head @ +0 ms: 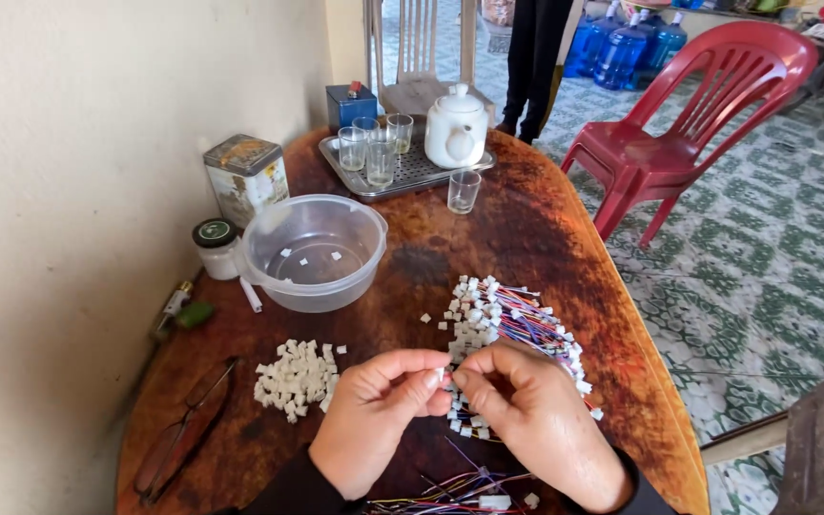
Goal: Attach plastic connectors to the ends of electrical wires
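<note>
**White connector pinched between two hands over a wire bundle**

White plastic shows between the fingertips: a small connector housing (pixel 446 378) sits where the two hands meet, too small to tell which way it points. The left hand (pixel 374 420) has its thumb and forefinger closed together on the piece from the left; the right hand (pixel 536 420) has its fingers closed on it from the right, knuckles up.

Just beyond the fingers lies a bundle of coloured wires with white connectors (pixel 512 329), its long axis running from near the hands away toward the upper left, connector ends stacked at both ends. Left of the hands sits a pile of loose white housings (pixel 296 379). More coloured wires (pixel 450 491) lie below the wrists. Farther out on the brown wooden counter (pixel 526 219) stand a clear plastic bowl (pixel 315 250), a metal tray (pixel 412 170) with glasses and a white teapot (pixel 457 126), and a square tin (pixel 245 176). Spectacles (pixel 188 429) lie at the left edge.
</note>
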